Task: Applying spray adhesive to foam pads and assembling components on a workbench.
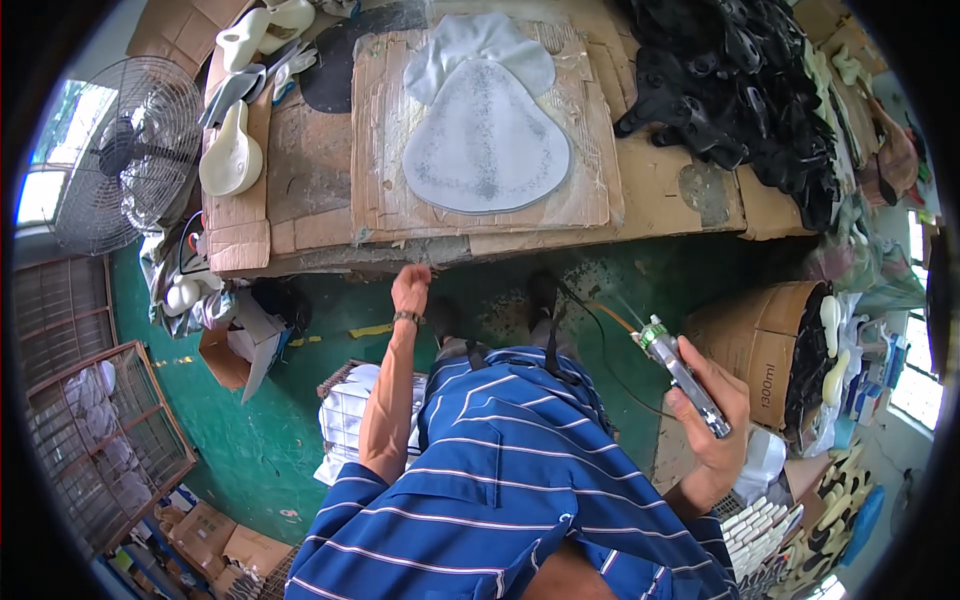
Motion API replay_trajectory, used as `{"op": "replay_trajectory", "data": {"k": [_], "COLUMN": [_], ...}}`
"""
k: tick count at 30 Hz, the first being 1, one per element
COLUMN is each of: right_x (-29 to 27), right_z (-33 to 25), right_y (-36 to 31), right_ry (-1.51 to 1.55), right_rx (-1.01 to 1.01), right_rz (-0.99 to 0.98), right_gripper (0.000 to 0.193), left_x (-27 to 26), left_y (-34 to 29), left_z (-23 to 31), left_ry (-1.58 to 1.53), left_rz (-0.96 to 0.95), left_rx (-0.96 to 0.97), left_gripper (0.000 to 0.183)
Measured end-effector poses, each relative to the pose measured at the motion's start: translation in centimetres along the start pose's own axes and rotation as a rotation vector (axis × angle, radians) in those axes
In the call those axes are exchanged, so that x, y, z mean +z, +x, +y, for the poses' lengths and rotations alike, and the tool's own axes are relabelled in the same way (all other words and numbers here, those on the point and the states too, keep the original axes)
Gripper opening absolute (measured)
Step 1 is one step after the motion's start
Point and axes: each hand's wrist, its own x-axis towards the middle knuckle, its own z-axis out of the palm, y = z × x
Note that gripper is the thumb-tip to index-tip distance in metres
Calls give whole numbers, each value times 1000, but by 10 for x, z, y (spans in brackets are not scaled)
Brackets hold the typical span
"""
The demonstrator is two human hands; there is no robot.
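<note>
My right hand (715,415) grips a silver spray gun (685,380) with a green nozzle end, off to the right of my body. A faint mist shows in front of its nozzle, and a thin orange hose runs from it. My left hand (410,290) hangs just below the table's near edge with curled fingers; whether anything is in them is hidden. On a cardboard sheet (380,190) on the table lies a pale, saddle-shaped pad (487,140) with dark speckles. A crumpled white cloth (480,45) touches its far end.
Black moulded pieces (720,90) are heaped at the table's right. Cream saddle-shaped shells (232,160) and gloves (292,72) sit at its left, near a large fan (125,155). A cardboard box (750,350) stands right; a wire basket (350,410) stands beside my left forearm.
</note>
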Motion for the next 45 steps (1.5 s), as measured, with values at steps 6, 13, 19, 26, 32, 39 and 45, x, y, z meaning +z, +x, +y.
{"op": "replay_trajectory", "data": {"k": [6,13,19,26,32,39,45], "right_x": [17,33,10,3,21,40,44], "right_z": [20,12,17,33,44,47,38], "right_y": [-13,-10,-13,-27,-6,21,51], "right_ry": [149,198,132,134,189,197,199], "right_rx": [257,165,119,287,221,102,98], "right_rz": [279,47,79,266,206,21,-352], "right_gripper": [50,53,54,52,52,51,51], "left_x": [43,60,65,73,78,6,-55], "left_y": [73,114,107,114,130,35,-92], "left_z": [76,130,147,164,245,378,345], "left_ry": [44,193,632,235,-1434,-1614,-1713], "left_rz": [354,652,468,470,-37,-393,56], "left_rx": [176,10,83,-53,-307,374,444], "left_gripper": [27,29,29,36,42,73,55]}}
